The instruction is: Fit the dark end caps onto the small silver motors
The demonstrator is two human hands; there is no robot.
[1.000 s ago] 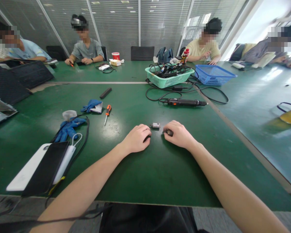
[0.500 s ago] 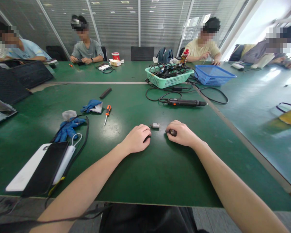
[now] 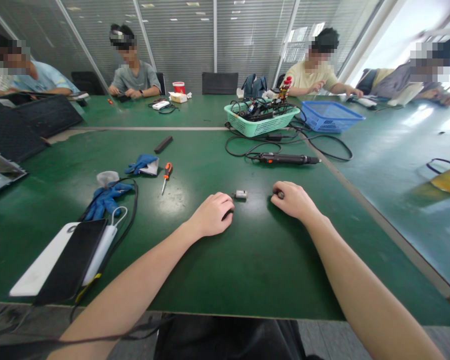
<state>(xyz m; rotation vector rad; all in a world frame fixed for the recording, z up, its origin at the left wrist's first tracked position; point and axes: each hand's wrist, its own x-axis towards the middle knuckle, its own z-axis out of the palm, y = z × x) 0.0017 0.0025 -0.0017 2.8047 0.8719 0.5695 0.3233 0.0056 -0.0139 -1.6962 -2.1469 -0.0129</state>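
Observation:
My left hand (image 3: 212, 214) rests on the green table (image 3: 247, 260) in a loose fist; a dark shape shows under its fingertips, too hidden to name. A small silver metal part (image 3: 241, 194) lies just right of it, untouched. Further right, my right hand (image 3: 291, 200) is curled around a small dark part (image 3: 280, 194) that peeks out at its fingertips.
An orange-handled screwdriver (image 3: 166, 175), blue gloves (image 3: 107, 196) and a phone on a white power bank (image 3: 65, 257) lie to the left. An electric screwdriver (image 3: 285, 159) with cable, a green basket (image 3: 261, 120) and a blue basket (image 3: 329, 116) stand behind. Other people sit at the far side.
My right hand has slid to the right, away from the silver part, carrying the small dark part. My left hand has stayed put.

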